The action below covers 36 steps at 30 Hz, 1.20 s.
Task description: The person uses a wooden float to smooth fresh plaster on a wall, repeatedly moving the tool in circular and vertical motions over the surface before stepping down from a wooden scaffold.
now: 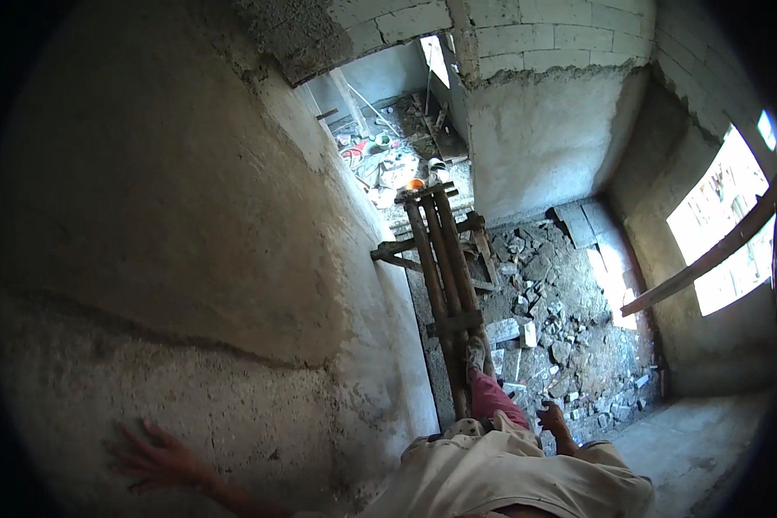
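Observation:
My left hand (160,459) lies with its fingers spread on the rough grey wall (173,380) at the left. It holds nothing. My right hand (555,421) hangs beside my body above the rubble, its fingers slightly bent and apart, with nothing visible in them. Below me runs a narrow scaffold walkway (445,259) of several round wooden poles tied to crosspieces. One of my feet (475,352) stands on it near a crosspiece. Smoother, darker plaster covers the wall's upper part, ending in an uneven ridge above my left hand.
Broken stones (561,350) and blocks cover the ground right of the scaffold. A slanting wooden beam (708,259) crosses before the bright window opening (725,220). Beyond the doorway lie buckets, planks and an orange container (415,184). Bare blocks (561,36) show above the far wall's plaster.

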Tool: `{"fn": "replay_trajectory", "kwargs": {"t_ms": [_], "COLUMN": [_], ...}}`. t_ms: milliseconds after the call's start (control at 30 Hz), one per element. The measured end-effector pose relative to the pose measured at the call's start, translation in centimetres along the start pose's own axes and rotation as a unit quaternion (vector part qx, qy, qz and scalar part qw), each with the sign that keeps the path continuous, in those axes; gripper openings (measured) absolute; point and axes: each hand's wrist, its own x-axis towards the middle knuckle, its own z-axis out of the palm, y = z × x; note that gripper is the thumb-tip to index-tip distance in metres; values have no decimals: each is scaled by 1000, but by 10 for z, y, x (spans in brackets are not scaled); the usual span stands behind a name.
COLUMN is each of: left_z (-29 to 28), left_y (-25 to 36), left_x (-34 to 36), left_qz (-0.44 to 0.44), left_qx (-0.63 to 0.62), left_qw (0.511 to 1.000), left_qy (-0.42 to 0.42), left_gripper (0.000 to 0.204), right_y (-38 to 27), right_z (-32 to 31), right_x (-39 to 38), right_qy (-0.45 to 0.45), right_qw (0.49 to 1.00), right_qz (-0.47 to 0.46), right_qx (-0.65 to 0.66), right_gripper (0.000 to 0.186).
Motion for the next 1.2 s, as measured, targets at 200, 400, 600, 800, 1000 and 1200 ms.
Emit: {"fn": "replay_trajectory", "kwargs": {"t_ms": [200,400,600,800,1000,1200], "left_z": [-17,0,2,3,0,39], "left_y": [32,31,38,73,211,367], "left_x": [20,10,16,31,95,141], "left_qz": [-3,-4,-20,-114,-28,115], "left_qx": [112,98,81,-6,-113,-273], "left_qw": [989,991,994,993,993,951], "left_qy": [-92,-93,-77,-28,37,90], "left_gripper": [71,73,74,65,56,49], "right_y": [-112,-256,-365,-296,-254,-333], "right_z": [13,28,23,9,-3,13], "right_x": [75,168,178,187,180,218], "right_qy": [-20,-29,-35,-20,-68,30], "right_qw": [995,972,977,991,986,999], "right_qz": [-31,-181,-188,-78,28,4], "right_qx": [-95,-146,-98,-109,-152,-43], "right_gripper": [53,49,48,51,55,53]}}
